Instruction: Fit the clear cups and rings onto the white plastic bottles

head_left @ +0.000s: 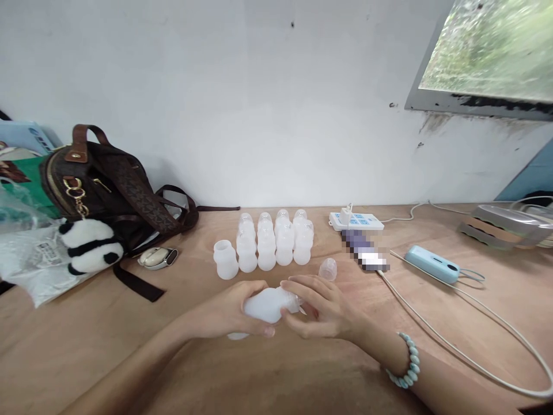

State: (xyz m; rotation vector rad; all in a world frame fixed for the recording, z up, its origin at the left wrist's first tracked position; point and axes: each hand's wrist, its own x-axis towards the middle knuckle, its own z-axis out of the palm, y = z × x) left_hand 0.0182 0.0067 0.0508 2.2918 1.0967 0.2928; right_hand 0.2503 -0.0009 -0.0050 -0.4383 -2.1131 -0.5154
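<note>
Gripping a translucent white plastic bottle between both hands, I have it tilted sideways over the brown wooden desk, my left hand wrapped around its body, my right hand curled about its clear end. From it, capped white bottles stand at twelve o'clock, an open-necked white bottle near eleven, a clear plastic domed cap at two.

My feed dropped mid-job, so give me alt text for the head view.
A person's left hand grips a tilted, frosted white plastic bottle while the right hand holds its clear end. Behind, on the brown wooden table, white bottles with clear domed tops stand in rows between an open-topped white bottle at left and a loose clear plastic cap at right.
</note>
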